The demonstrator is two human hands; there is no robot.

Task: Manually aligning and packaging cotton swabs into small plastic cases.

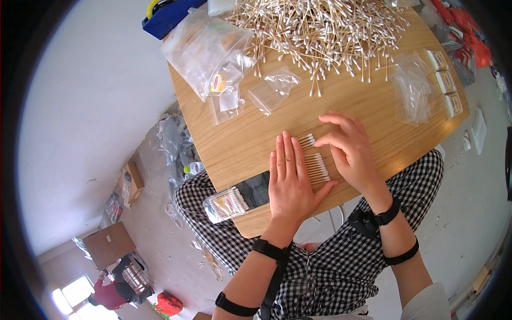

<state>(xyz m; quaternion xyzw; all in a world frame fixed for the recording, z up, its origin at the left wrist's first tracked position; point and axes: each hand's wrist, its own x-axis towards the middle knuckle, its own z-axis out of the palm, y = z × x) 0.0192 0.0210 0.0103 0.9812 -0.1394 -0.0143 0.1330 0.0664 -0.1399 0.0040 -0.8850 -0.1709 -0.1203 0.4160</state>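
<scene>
head cam: l hand (290, 184) hides pt swab row (319, 168); bag (197, 50), pile (325, 32) beyond

Wood, Plastic and Cloth

Table (226, 141): showed smooth wood grain, faintly glossy.
Cotton swabs (318, 168): sticks looked like matt wood, tips like soft matt cotton.
Bags (273, 89): were creased, glossy clear plastic.
Trousers (336, 277): were matt woven cloth.
Straps (271, 249): looked like matt black fabric.
Carton (109, 244): was matt cardboard.
</scene>
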